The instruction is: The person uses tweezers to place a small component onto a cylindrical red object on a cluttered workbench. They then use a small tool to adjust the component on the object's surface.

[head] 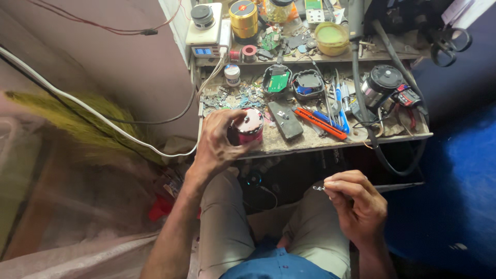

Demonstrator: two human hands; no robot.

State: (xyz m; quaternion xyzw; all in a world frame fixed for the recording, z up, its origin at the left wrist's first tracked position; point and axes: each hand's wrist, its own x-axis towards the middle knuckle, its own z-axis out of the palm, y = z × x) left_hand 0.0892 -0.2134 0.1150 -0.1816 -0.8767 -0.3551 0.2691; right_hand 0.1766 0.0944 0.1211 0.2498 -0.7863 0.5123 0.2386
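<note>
Left hand (pixel 219 142) wraps small pink round device (pixel 249 125) at workbench (pixel 310 142) front edge; looks rigid, light, best held around sides. Right hand (pixel 356 201) pinches tiny metal part (pixel 319 188) over lap (easily dropped).

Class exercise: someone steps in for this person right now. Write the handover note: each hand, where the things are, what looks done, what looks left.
Left hand: gripping the pink round device at the front edge of the workbench.
Right hand: over the lap, pinching a small metal part; too small to tell what it is.
Nearby: a dark flat case and an orange-handled tool lie right of the device.
Done: the small part is off the bench, in hand.
Left: the part is not yet at the device.
</note>
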